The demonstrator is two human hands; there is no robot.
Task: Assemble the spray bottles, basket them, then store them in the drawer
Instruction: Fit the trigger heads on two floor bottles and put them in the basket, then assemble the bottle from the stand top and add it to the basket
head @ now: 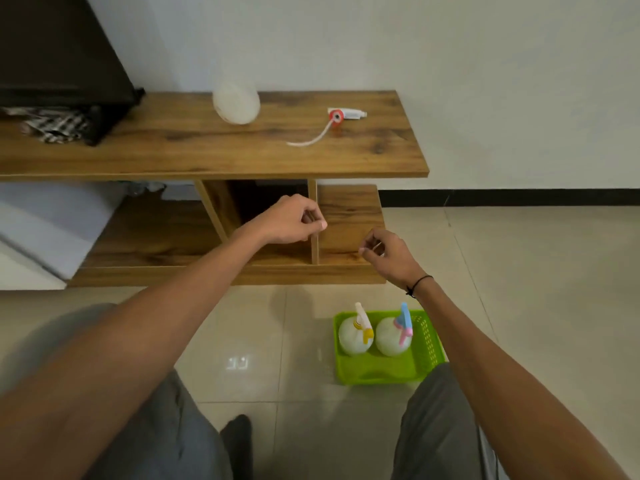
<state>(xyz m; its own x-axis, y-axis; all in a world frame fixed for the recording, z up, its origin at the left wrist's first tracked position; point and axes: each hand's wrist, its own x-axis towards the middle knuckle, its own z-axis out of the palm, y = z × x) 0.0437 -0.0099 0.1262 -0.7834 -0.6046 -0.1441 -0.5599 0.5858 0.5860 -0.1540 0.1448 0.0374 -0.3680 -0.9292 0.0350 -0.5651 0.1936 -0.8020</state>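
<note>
A green basket (384,372) stands on the tiled floor with two assembled spray bottles in it, one with a yellow and white head (356,336) and one with a blue and pink head (394,336). On top of the wooden stand (194,150) lies a headless translucent bottle (236,102). To its right lies a loose red and white spray head (338,116) with its tube. My left hand (289,221) pinches the edge of the stand's thin wooden door panel (349,216) beside the dark open compartment (266,199). My right hand (389,254) is curled against that panel's lower face, holding nothing.
A black screen (59,57) and a chequered cloth (55,125) occupy the stand's left end. A pale grey box (52,226) fills the lower left shelf. My knees in grey trousers frame the basket, which is close to my right knee.
</note>
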